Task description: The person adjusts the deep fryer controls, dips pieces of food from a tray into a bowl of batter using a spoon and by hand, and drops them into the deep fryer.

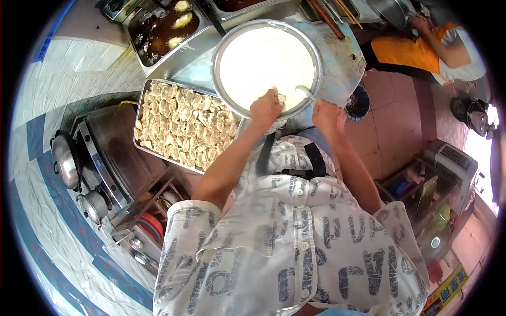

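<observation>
A wide metal basin in front of me holds smooth, creamy white batter. Over its near edge, my left hand is closed in a pinch on a small brownish food piece, whose exact kind I cannot make out. My right hand grips the handle of a pale spoon at the basin's near right rim, its bowl at the batter. To the left, a metal tray is covered with many similar brownish food pieces.
Behind the tray, a fryer has dark oil with several battered pieces in it. Tongs lie at the back right. A person in orange works at the far right. Pots stand left.
</observation>
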A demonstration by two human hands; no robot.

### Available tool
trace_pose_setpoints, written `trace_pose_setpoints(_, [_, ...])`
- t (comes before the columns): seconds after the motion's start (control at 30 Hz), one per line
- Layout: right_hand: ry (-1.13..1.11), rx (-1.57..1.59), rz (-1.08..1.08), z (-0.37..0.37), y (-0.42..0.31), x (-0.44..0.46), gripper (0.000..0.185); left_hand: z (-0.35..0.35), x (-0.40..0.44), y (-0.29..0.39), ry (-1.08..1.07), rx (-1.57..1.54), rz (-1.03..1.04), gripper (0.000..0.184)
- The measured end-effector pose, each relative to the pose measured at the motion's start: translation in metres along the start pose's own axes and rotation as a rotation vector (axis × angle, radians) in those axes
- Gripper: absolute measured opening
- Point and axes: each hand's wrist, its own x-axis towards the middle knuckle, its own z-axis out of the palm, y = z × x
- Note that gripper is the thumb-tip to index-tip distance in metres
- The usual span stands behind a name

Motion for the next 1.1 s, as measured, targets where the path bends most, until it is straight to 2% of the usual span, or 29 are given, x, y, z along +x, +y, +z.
trace_pose_setpoints(0.1, [-0.042, 0.134, -0.061, 0.0, -0.008, -0.007, 0.022, 0.009, 0.004, -0.001, 0.015, 0.036, -0.041, 0.033])
trace_pose_setpoints(0.2, [0.015, 0.259, -0.107, 0.0, -0.02, -0.014, 0.023, 0.009, 0.001, -0.003, 0.062, 0.028, -0.02, 0.034])
trace_pose_setpoints(0.3, [0.05, 0.094, -0.009, -0.003, -0.016, -0.006, 0.023, 0.003, -0.001, -0.001, 0.041, -0.007, -0.074, 0.038])
trace_pose_setpoints(0.4, [0.067, 0.084, -0.011, 0.001, -0.001, 0.003, 0.023, 0.004, -0.005, -0.004, 0.128, -0.14, -0.116, 0.035])
trace_pose_setpoints(0.5, [-0.033, 0.076, -0.023, 0.004, 0.001, 0.003, 0.024, 0.032, 0.011, -0.036, 0.227, -0.445, 0.046, 0.028])
trace_pose_setpoints(0.6, [0.086, 0.289, -0.118, 0.001, -0.001, -0.003, 0.023, 0.03, 0.024, -0.039, -0.038, -1.177, -0.462, 0.019])
trace_pose_setpoints(0.7, [0.007, 0.418, -0.202, -0.008, -0.01, -0.009, 0.025, 0.014, 0.031, -0.042, -0.253, -1.311, -0.736, 0.025])
trace_pose_setpoints(0.8, [0.146, 0.374, -0.014, -0.014, -0.02, -0.006, 0.023, 0.012, 0.028, -0.04, -0.319, -1.409, -0.707, 0.023])
trace_pose_setpoints(0.9, [0.107, 0.231, -0.008, -0.014, -0.011, -0.002, 0.024, 0.011, 0.022, -0.037, -0.264, -1.477, -0.746, 0.021])
trace_pose_setpoints(1.0, [-0.021, 0.003, -0.054, -0.001, -0.002, -0.005, 0.021, 0.006, 0.022, -0.039, -0.316, -1.536, -0.763, 0.021])
trace_pose_setpoints(1.1, [0.034, 0.103, -0.092, 0.003, -0.004, -0.009, 0.02, 0.004, 0.021, -0.035, -0.274, -1.454, -0.754, 0.018])
